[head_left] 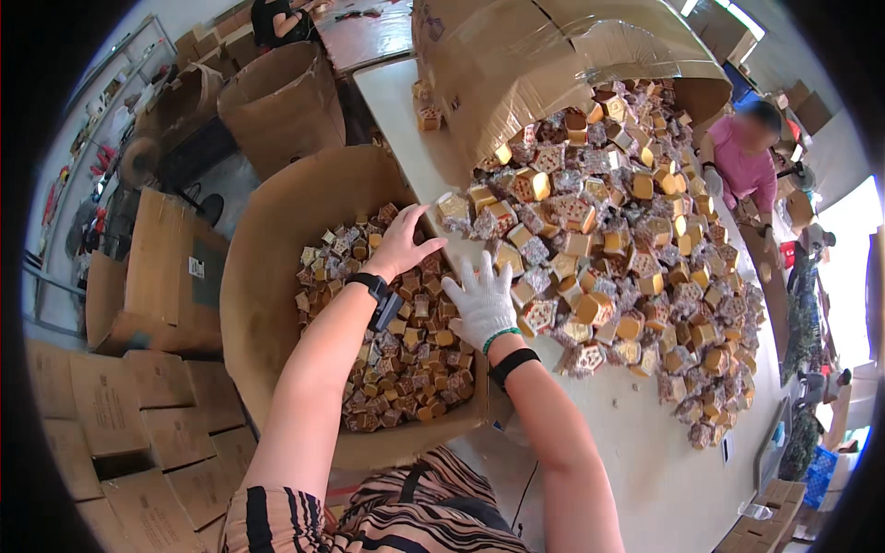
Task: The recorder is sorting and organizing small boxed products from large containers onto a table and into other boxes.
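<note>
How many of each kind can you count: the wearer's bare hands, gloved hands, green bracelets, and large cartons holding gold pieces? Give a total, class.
Bare hands: 1 (left hand)
Gloved hands: 1 (right hand)
Green bracelet: 1
Cartons holding gold pieces: 2 (standing carton, tipped carton)
Total: 5

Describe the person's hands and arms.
The left hand is bare, its wrist carrying a black strap with a boxy device. The right hand wears a white glove, a green bracelet and a black band. The left sleeve is striped black and tan.
</note>
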`<move>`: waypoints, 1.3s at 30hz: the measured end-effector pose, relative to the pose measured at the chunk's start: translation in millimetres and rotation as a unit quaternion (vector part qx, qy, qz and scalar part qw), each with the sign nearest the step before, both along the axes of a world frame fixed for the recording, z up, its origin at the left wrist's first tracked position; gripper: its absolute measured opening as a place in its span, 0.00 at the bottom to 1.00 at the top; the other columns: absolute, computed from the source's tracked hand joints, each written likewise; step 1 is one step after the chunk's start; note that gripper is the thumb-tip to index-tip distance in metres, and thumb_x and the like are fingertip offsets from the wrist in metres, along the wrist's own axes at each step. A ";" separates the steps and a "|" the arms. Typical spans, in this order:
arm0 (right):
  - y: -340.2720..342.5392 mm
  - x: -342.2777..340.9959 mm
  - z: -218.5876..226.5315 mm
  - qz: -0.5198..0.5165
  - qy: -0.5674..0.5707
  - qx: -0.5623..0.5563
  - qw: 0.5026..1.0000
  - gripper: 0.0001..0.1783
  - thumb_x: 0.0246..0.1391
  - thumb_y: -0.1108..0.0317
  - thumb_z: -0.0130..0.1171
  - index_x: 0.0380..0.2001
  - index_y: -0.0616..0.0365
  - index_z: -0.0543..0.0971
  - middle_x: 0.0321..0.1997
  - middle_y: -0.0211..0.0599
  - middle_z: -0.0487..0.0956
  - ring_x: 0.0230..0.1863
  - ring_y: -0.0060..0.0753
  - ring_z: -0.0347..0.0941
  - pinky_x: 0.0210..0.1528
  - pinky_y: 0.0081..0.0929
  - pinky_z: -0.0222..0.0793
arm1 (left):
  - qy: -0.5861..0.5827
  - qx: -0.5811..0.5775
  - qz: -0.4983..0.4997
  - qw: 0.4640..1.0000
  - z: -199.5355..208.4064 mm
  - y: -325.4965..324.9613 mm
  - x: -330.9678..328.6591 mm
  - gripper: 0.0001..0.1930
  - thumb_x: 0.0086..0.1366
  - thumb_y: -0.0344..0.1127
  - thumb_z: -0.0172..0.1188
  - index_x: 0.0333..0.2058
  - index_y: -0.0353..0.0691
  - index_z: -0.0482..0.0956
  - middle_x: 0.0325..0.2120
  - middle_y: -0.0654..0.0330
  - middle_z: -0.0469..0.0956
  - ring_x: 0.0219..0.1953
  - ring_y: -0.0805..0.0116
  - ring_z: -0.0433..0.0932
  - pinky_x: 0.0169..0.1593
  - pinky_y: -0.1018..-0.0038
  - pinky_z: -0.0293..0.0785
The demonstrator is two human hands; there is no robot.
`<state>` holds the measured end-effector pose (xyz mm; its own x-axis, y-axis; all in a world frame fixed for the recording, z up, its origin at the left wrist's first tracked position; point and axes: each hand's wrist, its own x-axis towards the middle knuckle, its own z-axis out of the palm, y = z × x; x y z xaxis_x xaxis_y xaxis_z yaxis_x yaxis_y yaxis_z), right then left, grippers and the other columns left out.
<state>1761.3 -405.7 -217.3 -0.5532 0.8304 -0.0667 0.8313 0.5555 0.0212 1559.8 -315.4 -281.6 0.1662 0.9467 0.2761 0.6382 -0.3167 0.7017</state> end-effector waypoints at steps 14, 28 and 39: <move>51.8 85.6 -49.2 -0.028 0.109 0.024 0.993 0.24 0.38 0.58 0.60 0.44 0.39 0.72 0.42 0.35 0.71 0.60 0.45 0.55 0.51 0.68 0.52 | -0.050 0.059 0.115 0.990 -40.2 99.9 101.8 0.34 0.43 0.54 0.68 0.44 0.39 0.70 0.40 0.52 0.73 0.45 0.53 0.70 0.50 0.65 0.66; -9.4 202.3 -50.4 -0.130 0.084 0.040 0.987 0.23 0.36 0.59 0.60 0.42 0.40 0.72 0.40 0.34 0.71 0.59 0.46 0.57 0.52 0.68 0.53 | 0.049 0.122 0.060 0.989 -38.8 50.2 213.2 0.34 0.45 0.47 0.67 0.51 0.41 0.67 0.42 0.51 0.70 0.46 0.51 0.67 0.51 0.62 0.62; -95.2 319.9 -51.9 -0.235 0.061 0.017 0.970 0.24 0.35 0.60 0.60 0.41 0.43 0.72 0.42 0.33 0.73 0.59 0.49 0.58 0.54 0.57 0.53 | -0.012 0.047 -0.017 0.999 -49.3 -39.9 317.7 0.31 0.49 0.41 0.64 0.52 0.41 0.65 0.41 0.51 0.70 0.45 0.52 0.67 0.51 0.62 0.61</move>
<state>2081.2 -500.9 -269.2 -0.1157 0.9933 0.0071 0.9900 0.1159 -0.0811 1877.5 -355.3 -330.9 0.1893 0.9106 0.3674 0.6091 -0.4024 0.6835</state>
